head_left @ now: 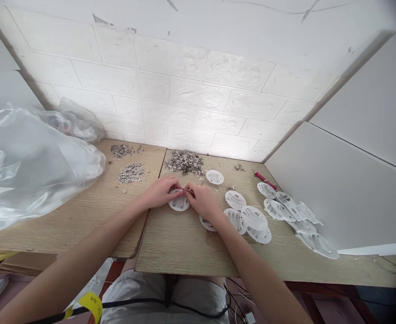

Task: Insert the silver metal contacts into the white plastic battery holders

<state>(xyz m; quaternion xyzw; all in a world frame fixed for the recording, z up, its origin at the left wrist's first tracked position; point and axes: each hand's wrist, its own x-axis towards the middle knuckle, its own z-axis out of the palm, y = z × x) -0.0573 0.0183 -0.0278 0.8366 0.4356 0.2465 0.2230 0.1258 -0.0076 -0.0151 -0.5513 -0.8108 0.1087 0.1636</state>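
Forearms [252,261], white disc [179,205] partly under left grip [162,191], right grip [202,200]

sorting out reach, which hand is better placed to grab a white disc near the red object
Right hand, probably: it is nearer those white discs, while the left hand is farther off. Both are busy at another disc.

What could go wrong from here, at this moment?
The white disc at the left hand and right hand might slip if pressed unevenly. The right forearm reaches over another disc and could nudge it. Small metal parts lie loosely heaped beyond the hands, so a knock might scatter them.
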